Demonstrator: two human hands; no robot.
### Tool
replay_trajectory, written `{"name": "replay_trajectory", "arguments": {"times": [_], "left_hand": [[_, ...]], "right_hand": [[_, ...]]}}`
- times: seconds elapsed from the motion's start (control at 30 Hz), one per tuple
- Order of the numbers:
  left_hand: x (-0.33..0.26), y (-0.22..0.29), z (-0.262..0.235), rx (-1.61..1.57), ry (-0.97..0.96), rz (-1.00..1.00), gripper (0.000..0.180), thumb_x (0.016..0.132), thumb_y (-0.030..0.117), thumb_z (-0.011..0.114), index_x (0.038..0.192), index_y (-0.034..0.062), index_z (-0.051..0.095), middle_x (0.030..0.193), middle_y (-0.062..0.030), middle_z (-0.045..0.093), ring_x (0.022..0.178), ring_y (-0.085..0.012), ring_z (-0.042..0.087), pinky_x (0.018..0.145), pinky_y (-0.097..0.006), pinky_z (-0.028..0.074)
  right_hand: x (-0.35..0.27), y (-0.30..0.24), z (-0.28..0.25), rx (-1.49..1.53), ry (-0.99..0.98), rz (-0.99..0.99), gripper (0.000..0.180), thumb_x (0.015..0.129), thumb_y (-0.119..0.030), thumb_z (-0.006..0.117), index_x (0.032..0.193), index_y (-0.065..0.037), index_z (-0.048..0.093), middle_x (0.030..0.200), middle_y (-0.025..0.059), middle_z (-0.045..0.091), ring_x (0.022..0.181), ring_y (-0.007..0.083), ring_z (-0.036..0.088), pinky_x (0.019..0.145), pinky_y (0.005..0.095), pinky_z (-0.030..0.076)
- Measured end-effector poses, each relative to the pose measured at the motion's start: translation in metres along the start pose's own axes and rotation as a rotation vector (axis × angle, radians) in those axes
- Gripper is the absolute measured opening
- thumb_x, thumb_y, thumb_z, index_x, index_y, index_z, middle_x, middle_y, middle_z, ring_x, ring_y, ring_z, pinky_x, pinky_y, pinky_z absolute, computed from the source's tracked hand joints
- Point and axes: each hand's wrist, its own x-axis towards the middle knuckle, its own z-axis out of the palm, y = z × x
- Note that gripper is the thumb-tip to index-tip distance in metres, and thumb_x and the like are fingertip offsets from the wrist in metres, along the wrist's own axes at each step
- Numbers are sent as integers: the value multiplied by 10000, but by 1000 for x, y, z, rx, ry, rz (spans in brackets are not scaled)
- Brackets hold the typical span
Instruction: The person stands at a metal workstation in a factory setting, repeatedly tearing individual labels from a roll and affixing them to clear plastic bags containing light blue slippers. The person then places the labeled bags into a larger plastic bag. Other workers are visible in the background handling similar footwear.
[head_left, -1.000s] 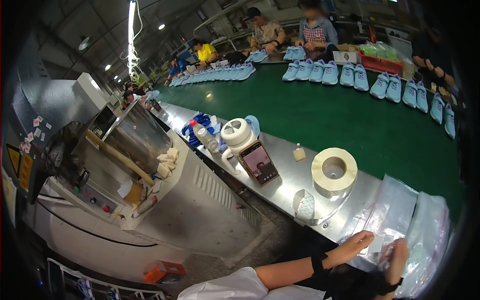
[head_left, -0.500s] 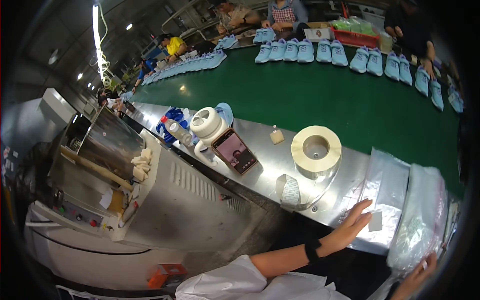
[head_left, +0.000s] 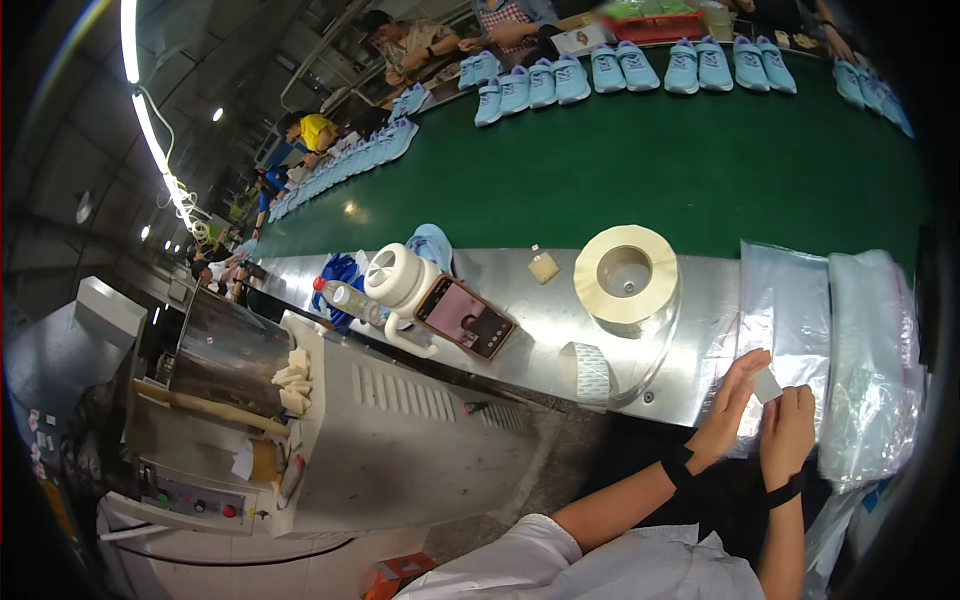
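My left hand (head_left: 730, 405) and my right hand (head_left: 788, 433) meet over the near edge of a steel shelf (head_left: 520, 350), pinching a small white sticker (head_left: 767, 385) between them. Under and beyond the hands lies a flat clear plastic bag (head_left: 790, 310); a thicker stack of clear bags (head_left: 870, 360) lies to its right. A large roll of cream label tape (head_left: 627, 275) stands just left of the bags, with its backing strip (head_left: 595, 372) curling toward the shelf's front edge. Both wrists wear black straps.
A phone (head_left: 465, 318) leans on a white desk fan (head_left: 400, 280), with a plastic bottle (head_left: 350, 298) and a blue cloth (head_left: 340, 272) beside them. Light blue shoes (head_left: 620, 70) line a green conveyor belt (head_left: 650, 170); other people work at its far side. A grey machine (head_left: 260, 420) stands at the lower left.
My right hand has come up from the lower right edge to meet my left hand over the clear bag. The sticker now sits between them. The view has swung left.
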Motion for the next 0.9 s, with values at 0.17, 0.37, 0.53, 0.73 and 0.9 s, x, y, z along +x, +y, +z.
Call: {"name": "replay_trajectory", "arguments": {"times": [0.17, 0.37, 0.53, 0.73, 0.9], "left_hand": [[-4, -4, -4, -42, 26, 13, 447, 977, 304, 275, 1300, -4, 298, 1287, -142, 399, 1254, -227, 361, 1030, -344, 287], [-3, -6, -1, -275, 111, 94, 480, 971, 319, 306, 1310, -16, 249, 1359, -188, 318, 1261, -262, 355, 1041, -364, 292], [0, -9, 3, -191, 174, 54, 482, 975, 310, 299, 1317, -23, 233, 1341, -209, 332, 1261, -273, 355, 1061, -357, 275], [1, -3, -14, 288, 128, -174, 366, 964, 254, 356, 1201, -16, 423, 1137, -130, 529, 1037, -173, 527, 907, -286, 410], [54, 41, 13, 469, 19, -506, 234, 919, 124, 387, 1084, 8, 506, 885, -61, 567, 819, -136, 588, 643, -265, 510]], "right_hand": [[5, 22, -17, 460, -90, 234, 117, 885, -59, 438, 800, 18, 459, 708, 167, 456, 648, 350, 456, 619, 375, 388], [14, -8, -16, 65, 39, -160, 177, 718, -88, 625, 770, -13, 473, 806, 139, 470, 770, 332, 471, 637, 404, 393], [15, 22, 3, 113, 48, -25, 151, 771, -100, 596, 777, -15, 471, 778, 135, 475, 733, 321, 480, 632, 390, 395], [5, 42, -21, 1061, -58, 369, 106, 889, -88, 494, 809, -22, 471, 735, 32, 473, 648, 130, 433, 616, 249, 373], [5, 50, -36, 1102, 36, 199, 82, 885, -60, 480, 809, -28, 484, 833, 19, 480, 707, 84, 424, 632, 217, 368]]}}
